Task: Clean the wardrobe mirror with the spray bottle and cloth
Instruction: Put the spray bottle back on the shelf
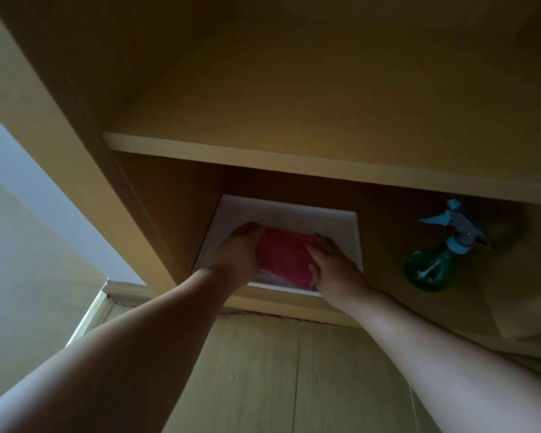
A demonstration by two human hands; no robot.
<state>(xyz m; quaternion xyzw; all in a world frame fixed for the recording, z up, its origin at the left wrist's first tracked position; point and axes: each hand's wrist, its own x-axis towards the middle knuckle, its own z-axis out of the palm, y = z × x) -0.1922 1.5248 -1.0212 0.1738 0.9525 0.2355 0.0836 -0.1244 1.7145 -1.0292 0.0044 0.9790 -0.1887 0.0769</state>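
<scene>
A pale painted wall fills the 9 o'clock side, and beside it rises the tan wooden wardrobe side panel. From 7 o'clock the bare left forearm reaches up to the left hand, which lies against the left edge of the folded pink-red cloth. Its fingers bend over the cloth's upper left corner with the tips hidden, so I cannot tell whether they grip it or only press on it. The cloth lies between the two hands, inside a shallow white rectangular box on the lower wardrobe shelf, just below centre and under the tan wooden shelf board. The right hand, coming in from 5 o'clock, rests on the cloth's right edge, its fingers fairly straight and spread, the thumb touching the fabric and nothing clasped. Well apart at 3 o'clock stands the green translucent plastic spray bottle with a light blue trigger head, on the same shelf. Pale wood-plank flooring shows at 6 o'clock.
</scene>
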